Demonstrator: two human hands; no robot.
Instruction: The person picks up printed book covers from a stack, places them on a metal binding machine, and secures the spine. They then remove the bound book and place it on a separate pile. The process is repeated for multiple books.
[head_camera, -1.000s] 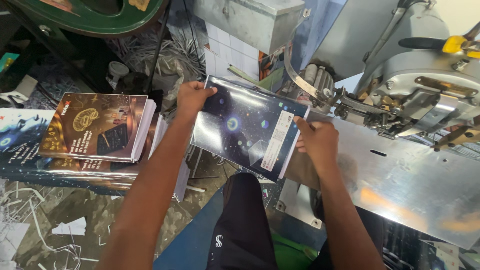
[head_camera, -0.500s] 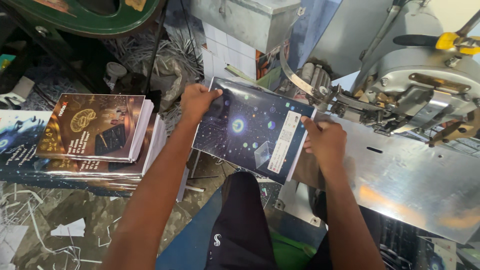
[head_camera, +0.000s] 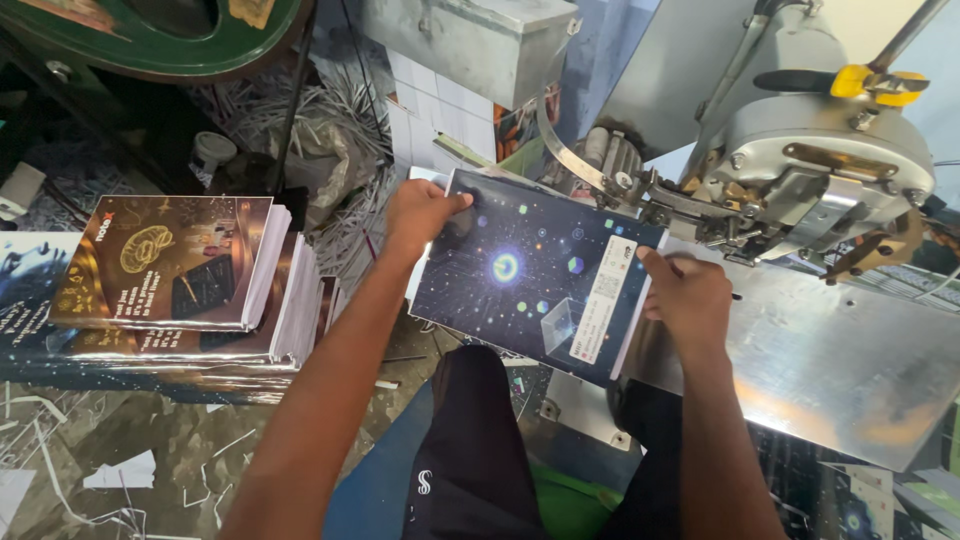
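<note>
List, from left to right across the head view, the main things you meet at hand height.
Stack of booklets → left hand → dark starry booklet → right hand → metal machine plate.

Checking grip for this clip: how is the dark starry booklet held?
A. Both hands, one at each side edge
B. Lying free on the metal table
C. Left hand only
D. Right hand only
A: the left hand and right hand grip opposite edges of the booklet.

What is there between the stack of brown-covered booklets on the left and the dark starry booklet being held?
In the head view, the person's left hand and forearm cross that gap between the stack of brown-covered booklets and the dark starry booklet; behind lie shredded paper strips.
</note>
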